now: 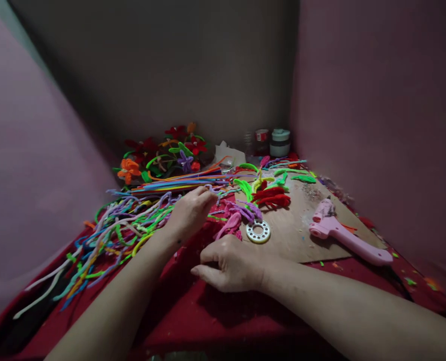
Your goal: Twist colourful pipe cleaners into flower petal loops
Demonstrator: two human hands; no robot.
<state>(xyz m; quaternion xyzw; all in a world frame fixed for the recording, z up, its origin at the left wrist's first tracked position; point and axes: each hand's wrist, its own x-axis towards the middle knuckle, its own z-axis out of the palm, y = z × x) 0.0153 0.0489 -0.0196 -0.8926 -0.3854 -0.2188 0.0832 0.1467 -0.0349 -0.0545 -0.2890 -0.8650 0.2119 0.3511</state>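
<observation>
My left hand [191, 210] reaches forward into a heap of coloured pipe cleaners [121, 228], its fingers pinched on a purple pipe cleaner [212, 189] at the heap's far edge. My right hand [232, 263] rests on the red cloth [215, 316] with fingers curled down, just in front of some pink bent pieces [228, 225]; what it holds, if anything, is hidden. A white ring with holes [258, 231] lies just beyond the right hand on a wooden board [301, 235].
A pink glue gun [343, 233] lies on the board's right side. Red and green folded pieces [271, 196] sit mid-board. Finished pipe-cleaner flowers [163, 150] stand at the back left, small jars [279, 142] at the back right. Walls close in on all sides.
</observation>
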